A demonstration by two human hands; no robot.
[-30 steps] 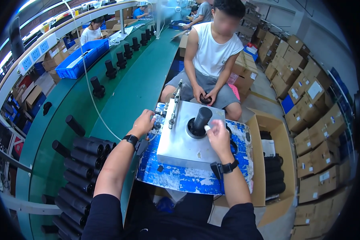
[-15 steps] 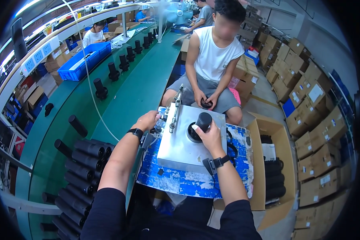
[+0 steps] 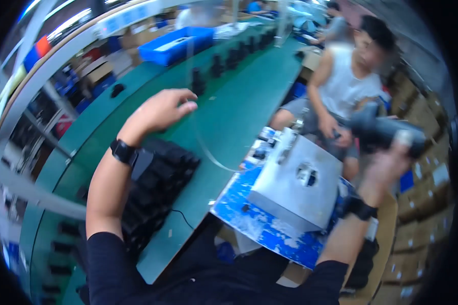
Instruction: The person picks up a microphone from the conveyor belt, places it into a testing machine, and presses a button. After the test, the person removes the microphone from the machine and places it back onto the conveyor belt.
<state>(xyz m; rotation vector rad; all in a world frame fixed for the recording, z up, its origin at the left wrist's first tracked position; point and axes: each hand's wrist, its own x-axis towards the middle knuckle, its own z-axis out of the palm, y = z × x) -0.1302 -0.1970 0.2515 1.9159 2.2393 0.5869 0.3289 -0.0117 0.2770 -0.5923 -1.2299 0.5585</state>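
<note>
My right hand (image 3: 389, 165) is raised at the right and grips a dark grey cylindrical part (image 3: 384, 132), lifted clear of the silver metal fixture block (image 3: 295, 185). The block's round hole (image 3: 306, 174) stands empty. The block rests on a blue board (image 3: 254, 218) in front of me. My left hand (image 3: 160, 109) hovers over the green conveyor belt (image 3: 229, 117) with fingers loosely curled and nothing in it, above a pile of black cylindrical parts (image 3: 155, 185). The picture is motion-blurred.
A person in a white sleeveless top (image 3: 348, 84) sits opposite, hands in the lap. Black parts (image 3: 224, 61) stand in a row along the belt, by a blue bin (image 3: 175, 43). Cardboard boxes (image 3: 427, 188) are stacked at the right. A thin cable (image 3: 203, 145) hangs across the belt.
My right hand has lifted the dark cylinder out of the fixture's hole and carried it up to the right. My left hand left the fixture and swung left over the belt. The view turned left.
</note>
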